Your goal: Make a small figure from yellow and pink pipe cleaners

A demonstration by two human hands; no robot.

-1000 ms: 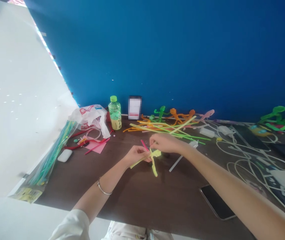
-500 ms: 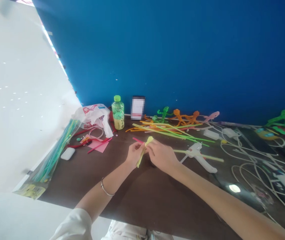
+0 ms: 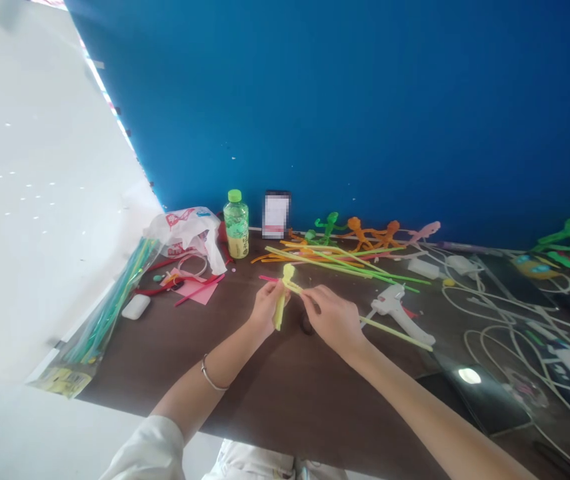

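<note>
A small yellow pipe-cleaner figure, with a looped head and a twisted body, is pinched in my left hand above the desk. My right hand grips the yellow pipe cleaner that comes off the figure's side. Its long free end sticks out past the hand to the lower right, passing by the white glue gun. A pink strip shows just behind my left fingers. The fingertips of my left hand are partly hidden by the figure.
Loose green, yellow and orange pipe cleaners lie behind my hands, near finished orange figures. A drink bottle, plastic bag and packet of pipe cleaners stand left. White cables and a dark tablet-like slab lie right.
My right hand has moved right and slightly down, away from the figure, drawing out the yellow strand between the hands. The long free end has swung lower. My left hand keeps its hold.
</note>
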